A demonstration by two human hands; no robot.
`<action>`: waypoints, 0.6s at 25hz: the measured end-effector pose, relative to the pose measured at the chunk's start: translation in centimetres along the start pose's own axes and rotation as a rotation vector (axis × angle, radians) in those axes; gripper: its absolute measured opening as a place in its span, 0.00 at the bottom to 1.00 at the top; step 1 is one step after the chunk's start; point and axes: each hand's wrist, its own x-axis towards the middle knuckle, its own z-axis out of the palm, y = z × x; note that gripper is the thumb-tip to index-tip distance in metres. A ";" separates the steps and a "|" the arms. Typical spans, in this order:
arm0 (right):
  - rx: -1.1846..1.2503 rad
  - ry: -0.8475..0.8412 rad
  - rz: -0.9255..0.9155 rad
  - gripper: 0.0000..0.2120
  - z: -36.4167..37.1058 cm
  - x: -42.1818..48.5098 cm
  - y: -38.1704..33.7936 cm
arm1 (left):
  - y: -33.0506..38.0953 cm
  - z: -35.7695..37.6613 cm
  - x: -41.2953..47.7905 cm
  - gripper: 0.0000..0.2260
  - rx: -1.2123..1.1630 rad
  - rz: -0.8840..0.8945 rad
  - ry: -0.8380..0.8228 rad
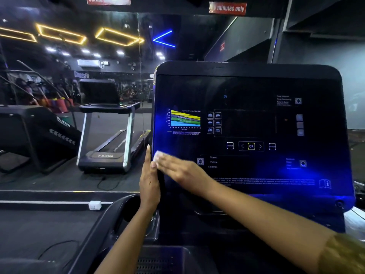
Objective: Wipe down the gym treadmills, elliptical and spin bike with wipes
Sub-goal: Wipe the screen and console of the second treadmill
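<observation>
Pressing the wipe flat under your right hand, you have it at the 8 o'clock corner of the treadmill console, just beside its left edge. Your fingers lie stretched out straight on top of the wipe rather than curled round it, which probably spreads the pressure evenly over the glossy panel. Your left hand stands upright against that left edge, fingers straight and pointing to 12 o'clock, with nothing in it. It looks like a brace, so the console does not rock as you rub.

Most of the wipe is hidden beneath your fingers, and only a white patch shows at their tips. Your right hand is blurred, so its exact finger spread is hard to read. You cannot tell whether your left fingers hook behind the edge. The small print along the console's lower part is illegible. A second treadmill sits well apart at 9 o'clock, possibly a mirror reflection. No elliptical or spin bike can be made out.
</observation>
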 end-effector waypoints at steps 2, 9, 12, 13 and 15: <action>0.035 -0.082 -0.066 0.15 -0.1 -3.9 -2.3 | 0.2 0.0 -0.1 0.32 0.044 0.013 -0.022; 0.006 0.103 0.351 0.20 -4.4 -3.5 2.3 | 0.6 0.1 -0.2 0.31 0.240 0.003 0.018; -0.012 0.087 0.340 0.20 -3.2 -2.4 0.9 | 0.8 0.2 -0.4 0.32 0.263 0.015 0.011; 0.007 0.052 0.284 0.20 -2.5 -3.2 -0.3 | 0.9 0.2 -0.5 0.33 0.269 0.028 0.012; 0.078 -0.031 0.178 0.19 -1.8 -5.5 -2.6 | 0.9 0.1 -0.5 0.33 0.300 0.045 0.017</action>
